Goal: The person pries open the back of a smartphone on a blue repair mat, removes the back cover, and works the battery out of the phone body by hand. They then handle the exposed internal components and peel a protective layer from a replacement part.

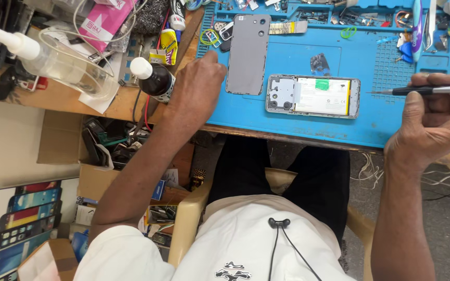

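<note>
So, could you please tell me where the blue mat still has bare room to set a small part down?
The blue mat is bare along its near edge, below the opened phone, and between that phone and the grid patch near the screwdriver. A smaller patch lies above the phone, right of the grey back cover. The far trays are crowded.

**Bench & mat: what's lying on them**

Wooden bench (131, 106) carries a blue work mat (287, 117). On the mat, betw. both hands: grey back cover (248, 53), just right of the left hand (200, 83), face down; opened phone (313, 96) w/ battery showing, just left of the tip of the screwdriver (433, 90) held in the right hand (433, 122). Small dark part (320, 63) above the phone. Mat's far trays hold misc. small tools, too cluttered to tell apart. Left of the left hand, on bare wood: dark bottle w/ white cap (154, 79), clear spray bottle (42, 60), yellow tube (169, 44).
</note>
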